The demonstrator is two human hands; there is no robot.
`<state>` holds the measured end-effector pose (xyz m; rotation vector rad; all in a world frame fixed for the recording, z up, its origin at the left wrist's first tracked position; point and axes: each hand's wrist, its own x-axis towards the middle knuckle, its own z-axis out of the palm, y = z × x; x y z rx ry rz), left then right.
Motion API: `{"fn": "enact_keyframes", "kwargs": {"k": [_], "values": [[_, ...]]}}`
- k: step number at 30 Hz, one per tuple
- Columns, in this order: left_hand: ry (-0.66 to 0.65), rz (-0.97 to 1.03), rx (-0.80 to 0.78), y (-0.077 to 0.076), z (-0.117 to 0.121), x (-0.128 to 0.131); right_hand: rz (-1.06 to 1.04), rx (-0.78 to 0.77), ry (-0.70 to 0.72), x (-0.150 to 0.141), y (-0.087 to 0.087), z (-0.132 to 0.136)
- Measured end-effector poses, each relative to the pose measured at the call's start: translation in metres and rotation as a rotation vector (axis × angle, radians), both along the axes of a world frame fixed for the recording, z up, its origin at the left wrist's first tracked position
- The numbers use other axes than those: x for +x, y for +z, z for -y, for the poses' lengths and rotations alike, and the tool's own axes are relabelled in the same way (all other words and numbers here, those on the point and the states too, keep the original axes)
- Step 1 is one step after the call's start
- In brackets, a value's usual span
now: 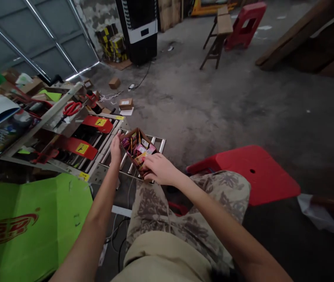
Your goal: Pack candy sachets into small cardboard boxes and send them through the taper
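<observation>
A small open cardboard box (137, 138) packed with several colourful packets (142, 150) rests on the metal rollers (158, 144) of a conveyor end. My left hand (115, 149) grips the box's left wall, fingers curled over its rim. My right hand (158, 168) is closed on the box's near right edge, with its fingers hidden among the packets. My knee in patterned shorts (167, 211) sits just below the box.
A taping machine with red guards (82, 148) and red scissors (72, 108) lies to the left. A green flattened carton (28, 223) is at lower left, a red plastic stool (249, 172) at right. Small boxes (125, 103) lie on the concrete floor; a wooden bench (218, 35) stands far back.
</observation>
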<state>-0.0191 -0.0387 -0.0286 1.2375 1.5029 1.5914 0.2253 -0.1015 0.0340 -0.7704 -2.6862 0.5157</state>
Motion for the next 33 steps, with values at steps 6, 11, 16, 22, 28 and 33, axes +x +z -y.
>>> {"fn": "enact_keyframes", "kwargs": {"k": [6,11,16,22,28,33], "values": [[-0.122,-0.007,0.010,0.005,-0.009,-0.013,-0.104,-0.026,-0.289,-0.046,-0.023,-0.019],[-0.163,-0.118,-0.049,0.012,0.003,-0.022,0.111,-0.192,-0.253,-0.083,-0.055,-0.041],[-0.374,-0.431,-0.149,0.035,-0.005,-0.025,0.145,-0.218,-0.279,-0.087,-0.059,-0.038],[-0.417,-0.841,-0.217,0.036,-0.034,-0.006,-0.130,-0.187,-0.275,-0.077,-0.065,-0.042],[-0.212,-1.216,-0.313,0.023,-0.039,0.028,-0.647,-0.252,-0.314,-0.052,-0.051,-0.034],[-0.013,-1.365,-0.294,0.011,-0.028,0.036,-0.551,-0.061,-0.597,-0.033,-0.022,-0.017]]}}
